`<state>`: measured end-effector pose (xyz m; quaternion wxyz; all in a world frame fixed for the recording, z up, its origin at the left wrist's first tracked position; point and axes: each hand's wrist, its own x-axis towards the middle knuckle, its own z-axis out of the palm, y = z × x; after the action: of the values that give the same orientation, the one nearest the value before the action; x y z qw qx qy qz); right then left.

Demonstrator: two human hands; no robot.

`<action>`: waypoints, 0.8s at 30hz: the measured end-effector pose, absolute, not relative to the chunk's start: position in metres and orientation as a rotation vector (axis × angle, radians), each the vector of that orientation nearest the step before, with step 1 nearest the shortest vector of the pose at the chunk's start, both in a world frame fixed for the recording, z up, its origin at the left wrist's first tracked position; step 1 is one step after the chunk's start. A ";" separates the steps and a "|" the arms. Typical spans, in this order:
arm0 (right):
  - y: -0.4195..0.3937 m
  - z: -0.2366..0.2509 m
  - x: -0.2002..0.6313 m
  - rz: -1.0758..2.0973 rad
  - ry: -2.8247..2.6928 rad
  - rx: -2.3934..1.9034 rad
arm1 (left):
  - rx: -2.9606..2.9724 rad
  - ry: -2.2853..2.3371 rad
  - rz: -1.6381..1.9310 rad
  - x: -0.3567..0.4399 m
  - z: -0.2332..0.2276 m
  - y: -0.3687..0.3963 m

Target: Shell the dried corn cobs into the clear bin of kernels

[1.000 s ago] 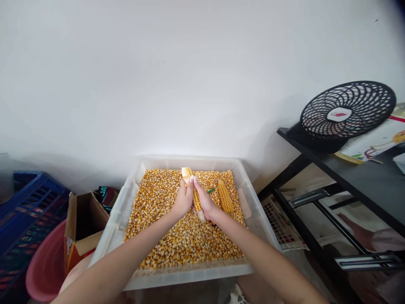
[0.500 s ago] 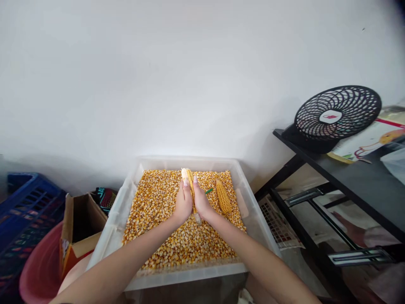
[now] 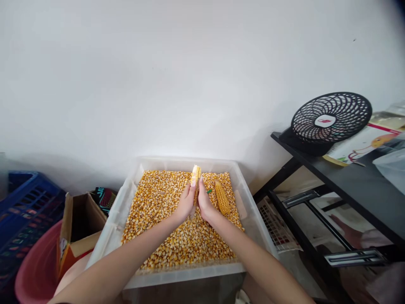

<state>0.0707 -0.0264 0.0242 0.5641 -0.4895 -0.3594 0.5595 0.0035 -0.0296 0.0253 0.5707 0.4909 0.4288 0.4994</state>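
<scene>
White wall fills the background, and below it a clear plastic bin (image 3: 249, 198) stands full of loose corn kernels (image 3: 177, 236).

Above the kernels, near the far middle of the bin, a corn cob (image 3: 196, 177) is held almost upright, with its top end free and pointing toward the wall. Its lower part is hidden between the two hands. The left hand (image 3: 186, 203) presses on the cob from the left side, and the right hand (image 3: 205, 202) presses from the right side, so the cob sits in the narrow gap between both palms. The fingers of both hands are closed around the lower half of the cob; one fingertip (image 3: 193, 184) of the left hand lies on the row of kernels, and one fingertip (image 3: 201, 180) of the right hand touches the cob a little higher. Both wrists are just above the loose kernels.

Just beside the right hand, a second corn cob (image 3: 222, 197) lies on the kernels, apart from the fingers. A small green thing (image 3: 209, 191) shows between this cob and the right hand; I cannot tell what it is.

To the left of the bin are a cardboard box (image 3: 79, 223), a pink basin (image 3: 34, 266) and a blue crate (image 3: 22, 207). To the right, a black fan (image 3: 329, 120) stands on a dark shelf (image 3: 357, 185).
</scene>
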 end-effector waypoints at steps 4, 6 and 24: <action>-0.020 0.025 0.081 1.026 -0.821 -1.306 | 1.056 0.959 1.112 0.001 0.031 -0.029; -0.018 0.029 0.087 0.969 -0.739 -1.359 | 1.030 0.948 1.056 0.001 0.033 -0.029; 0.012 0.024 0.059 0.908 -0.969 -1.232 | 1.219 1.113 1.235 0.002 0.015 -0.028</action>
<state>0.0590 0.0121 0.0244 0.6172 -0.5353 -0.4209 0.3942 0.0025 -0.0277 0.0150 0.5140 0.5073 0.4630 0.5138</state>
